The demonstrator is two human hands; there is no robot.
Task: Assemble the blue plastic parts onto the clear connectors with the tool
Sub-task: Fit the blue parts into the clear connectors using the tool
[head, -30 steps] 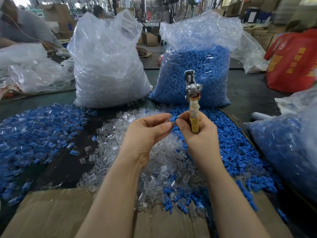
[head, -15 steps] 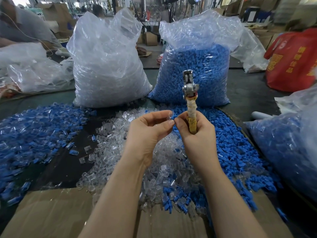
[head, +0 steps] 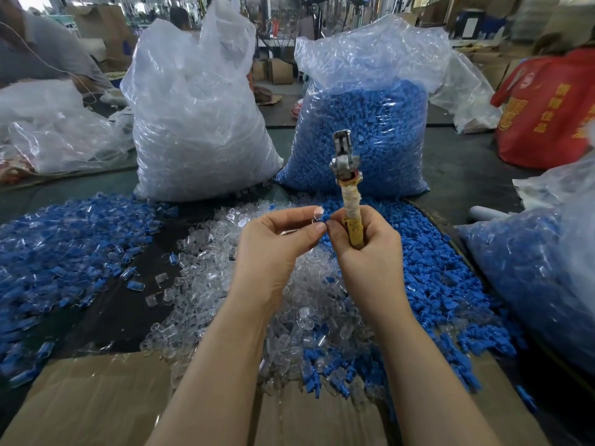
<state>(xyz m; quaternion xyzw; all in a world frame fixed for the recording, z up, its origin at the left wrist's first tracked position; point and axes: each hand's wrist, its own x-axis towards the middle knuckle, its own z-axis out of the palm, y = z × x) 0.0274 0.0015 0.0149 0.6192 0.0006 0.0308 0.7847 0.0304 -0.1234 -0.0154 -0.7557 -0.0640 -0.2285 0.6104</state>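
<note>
Both hands are raised together over the bench (head: 106, 304), fingertips nearly meeting. The left hand (head: 273, 249) has its thumb and forefinger pinched on a small clear connector (head: 317, 217), held right at the fingertips. The right hand (head: 367, 249) is doing two jobs: its lower fingers are curled round the wrapped handle of the tool (head: 349, 201), which stands upright with its metal head well above the knuckles, while its thumb and forefinger nip a small blue part (head: 325, 217) just beside the connector. Whether the two pieces are already touching is too fine to tell.

Below the fingers lies a heap of loose clear connectors (head: 225, 294), and under and beyond the right hand a spread of blue parts (head: 450, 284). Off past the left hand's fingers there is a pile of mixed blue-and-clear pieces (head: 64, 239). Beyond the fingertips stand two plastic sacks, one of clear pieces (head: 196, 123) and one of blue (head: 360, 136). Flat cardboard (head: 96, 400) lies under the forearms.
</note>
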